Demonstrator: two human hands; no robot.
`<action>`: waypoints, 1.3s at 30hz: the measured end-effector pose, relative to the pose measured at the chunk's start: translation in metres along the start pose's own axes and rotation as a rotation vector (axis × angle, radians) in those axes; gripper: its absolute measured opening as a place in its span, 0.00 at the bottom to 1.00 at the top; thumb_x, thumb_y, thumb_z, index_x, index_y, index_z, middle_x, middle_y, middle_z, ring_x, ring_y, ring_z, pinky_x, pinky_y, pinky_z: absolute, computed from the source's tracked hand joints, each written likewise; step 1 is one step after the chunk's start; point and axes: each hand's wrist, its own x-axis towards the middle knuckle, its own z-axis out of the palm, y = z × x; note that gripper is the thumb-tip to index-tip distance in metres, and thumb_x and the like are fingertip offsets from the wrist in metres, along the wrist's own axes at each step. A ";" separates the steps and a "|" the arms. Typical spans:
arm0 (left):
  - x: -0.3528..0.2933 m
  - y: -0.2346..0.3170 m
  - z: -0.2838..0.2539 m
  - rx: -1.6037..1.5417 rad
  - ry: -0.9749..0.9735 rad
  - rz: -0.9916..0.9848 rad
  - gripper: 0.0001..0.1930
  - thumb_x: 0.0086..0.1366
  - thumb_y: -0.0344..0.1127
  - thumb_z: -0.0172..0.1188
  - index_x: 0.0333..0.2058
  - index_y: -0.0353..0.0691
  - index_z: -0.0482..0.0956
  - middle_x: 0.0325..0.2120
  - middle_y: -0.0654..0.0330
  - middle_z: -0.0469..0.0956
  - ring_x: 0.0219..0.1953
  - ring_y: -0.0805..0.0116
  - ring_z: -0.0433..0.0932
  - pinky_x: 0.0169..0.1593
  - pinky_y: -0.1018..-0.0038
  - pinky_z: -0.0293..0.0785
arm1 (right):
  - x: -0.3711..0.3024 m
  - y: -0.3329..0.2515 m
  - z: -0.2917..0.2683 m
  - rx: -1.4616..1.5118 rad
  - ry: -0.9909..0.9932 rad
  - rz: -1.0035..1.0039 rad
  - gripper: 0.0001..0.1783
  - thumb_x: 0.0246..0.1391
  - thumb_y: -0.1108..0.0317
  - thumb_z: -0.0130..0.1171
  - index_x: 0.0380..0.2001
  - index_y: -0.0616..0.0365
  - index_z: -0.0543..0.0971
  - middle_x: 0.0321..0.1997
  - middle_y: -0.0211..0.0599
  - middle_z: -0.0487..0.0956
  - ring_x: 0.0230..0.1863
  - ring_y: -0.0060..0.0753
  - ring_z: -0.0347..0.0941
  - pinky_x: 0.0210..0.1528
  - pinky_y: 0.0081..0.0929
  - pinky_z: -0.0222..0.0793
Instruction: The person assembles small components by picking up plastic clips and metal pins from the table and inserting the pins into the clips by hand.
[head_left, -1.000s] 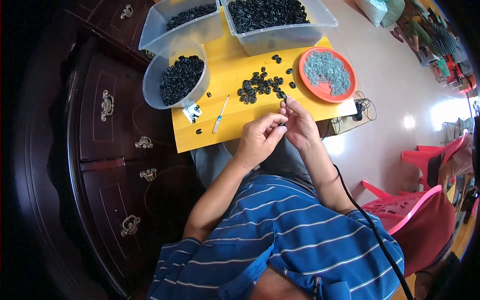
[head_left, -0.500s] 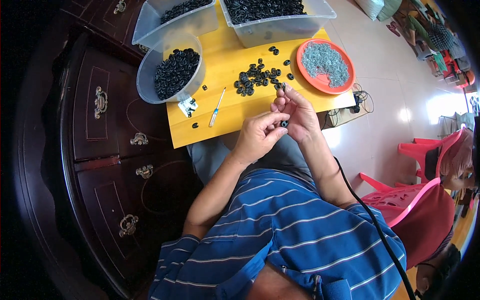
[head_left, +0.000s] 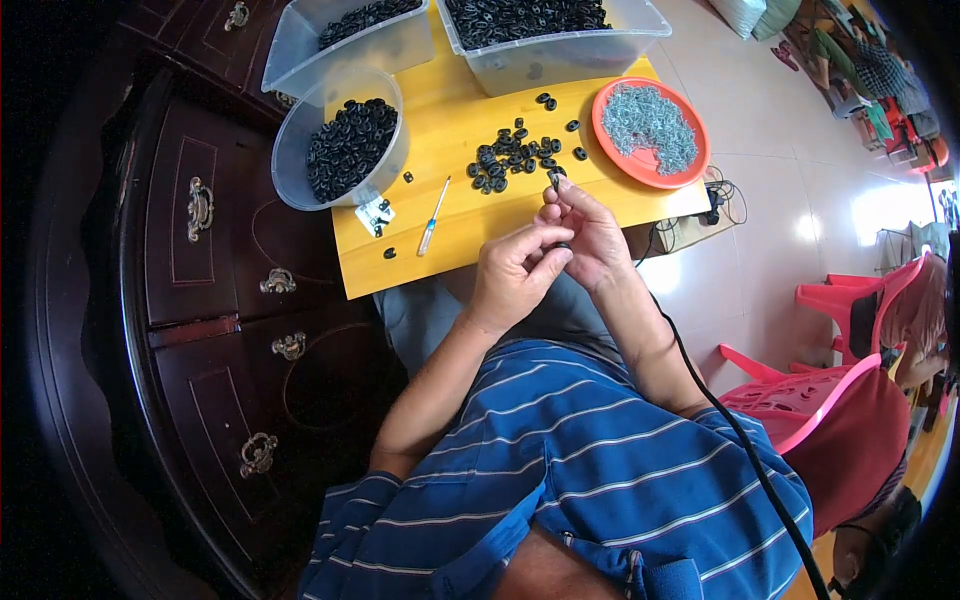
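My left hand (head_left: 512, 272) pinches a small black oval piece (head_left: 562, 246) between thumb and forefinger, just in front of the table's near edge. Beside it, my right hand (head_left: 592, 232) is closed, its thumb and forefinger pressed together around something small and dark that I cannot make out. The two hands nearly touch. Beyond my right fingertips lies a loose pile of black two-holed oval pieces (head_left: 515, 155) on the yellow table (head_left: 440, 105). To the left of the hands rests a screwdriver (head_left: 433, 220) with a clear blue handle.
A round clear tub (head_left: 290, 150) and two clear bins (head_left: 345, 55) (head_left: 560, 65) hold many black pieces. An orange-red plate (head_left: 655, 180) carries small silvery metal parts (head_left: 650, 128). A dark wooden cabinet (head_left: 190, 290) stands left; pink chairs (head_left: 800, 400) are right. A black cable (head_left: 735, 425) crosses my right arm.
My right hand has shifted slightly left, its fingertips closer to the pile. The black piece in my left hand has turned, and its holes no longer show.
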 end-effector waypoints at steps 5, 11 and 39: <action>-0.005 -0.009 0.001 -0.141 0.000 -0.055 0.12 0.68 0.23 0.60 0.49 0.36 0.81 0.28 0.70 0.78 0.26 0.85 0.73 0.30 0.86 0.71 | 0.000 0.000 -0.003 -0.005 0.003 0.041 0.13 0.61 0.67 0.64 0.47 0.51 0.73 0.38 0.28 0.79 0.33 0.20 0.74 0.45 0.29 0.76; -0.006 -0.007 0.000 -0.188 -0.027 -0.142 0.13 0.67 0.22 0.60 0.50 0.35 0.82 0.26 0.67 0.79 0.25 0.83 0.74 0.30 0.84 0.72 | -0.003 0.000 -0.001 0.003 0.061 0.020 0.08 0.64 0.64 0.62 0.41 0.55 0.79 0.33 0.28 0.79 0.33 0.22 0.72 0.46 0.28 0.74; -0.009 0.012 0.002 0.063 -0.046 -0.107 0.13 0.62 0.20 0.61 0.45 0.35 0.81 0.28 0.67 0.78 0.25 0.86 0.73 0.30 0.84 0.71 | 0.000 0.006 -0.001 -0.102 0.033 -0.079 0.09 0.63 0.66 0.61 0.45 0.54 0.75 0.36 0.28 0.78 0.32 0.19 0.73 0.40 0.24 0.75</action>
